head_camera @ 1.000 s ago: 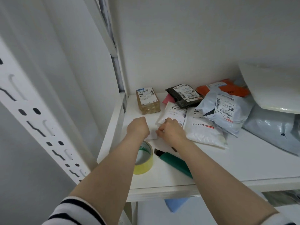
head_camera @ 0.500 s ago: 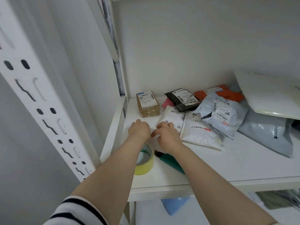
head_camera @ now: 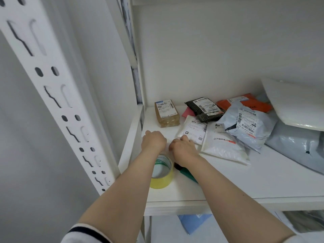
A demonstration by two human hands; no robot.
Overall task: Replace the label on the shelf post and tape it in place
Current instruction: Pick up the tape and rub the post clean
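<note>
left hand [head_camera: 154, 142] and right hand [head_camera: 183, 149] rested knuckles-up, side by side on the shelf [head_camera: 228, 181]; their grip couldn't be told. tape roll [head_camera: 162, 179] lay beneath the left wrist.

I see white shelf [head_camera: 263, 181] w/ yellow tape roll [head_camera: 162, 179] front-left, green cutter [head_camera: 188, 174] just beside it, brown box [head_camera: 167, 114] at back, white mailer [head_camera: 224, 148] mid, grey bag [head_camera: 298, 148] on rt.
</note>
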